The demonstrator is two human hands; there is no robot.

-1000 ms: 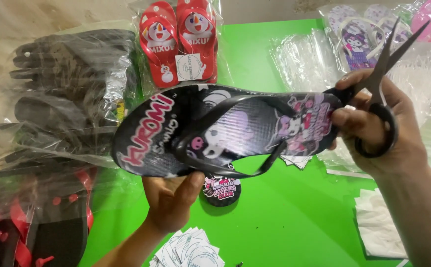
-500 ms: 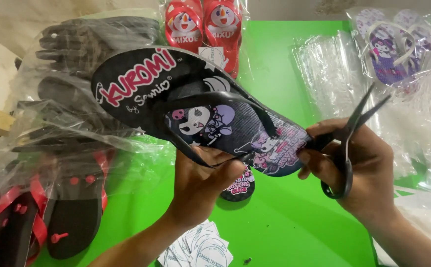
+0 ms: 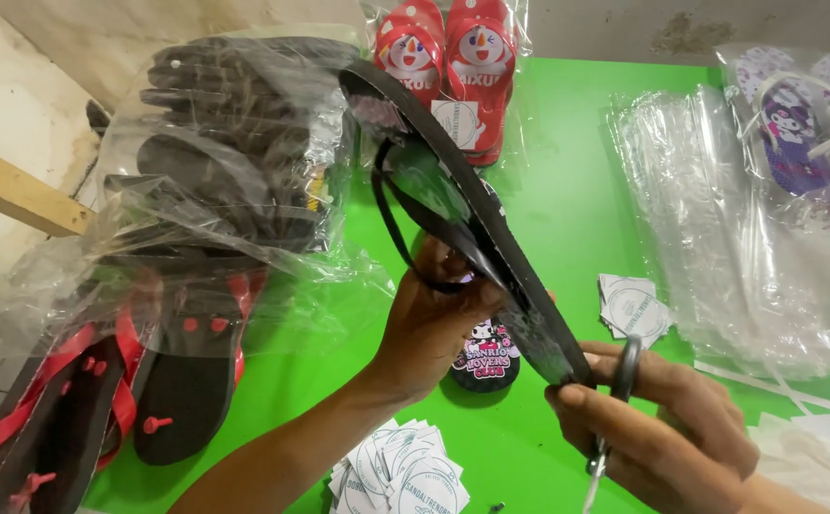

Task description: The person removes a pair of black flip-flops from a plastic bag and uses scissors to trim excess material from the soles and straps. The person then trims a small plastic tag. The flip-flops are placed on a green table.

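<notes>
- Black flip-flop is held edge-on above the green bench, its strap toward the left side.
- Left hand grips the flip-flop from below, fingers closed around the sole and strap.
- Right hand is closed on scissors at the lower end of the flip-flop.
- Under the flip-flop, on the bench, lies a dark round tag with a cartoon figure.
- Below the flip-flop lies a pile of white round labels; to its right, a smaller white pile.
- Behind the flip-flop stands a clear pack of red sandals.
- Left of the flip-flop are clear bags of black sandals and black-red ones.
- Far right of it lie empty clear bags and a bagged purple pair.
</notes>
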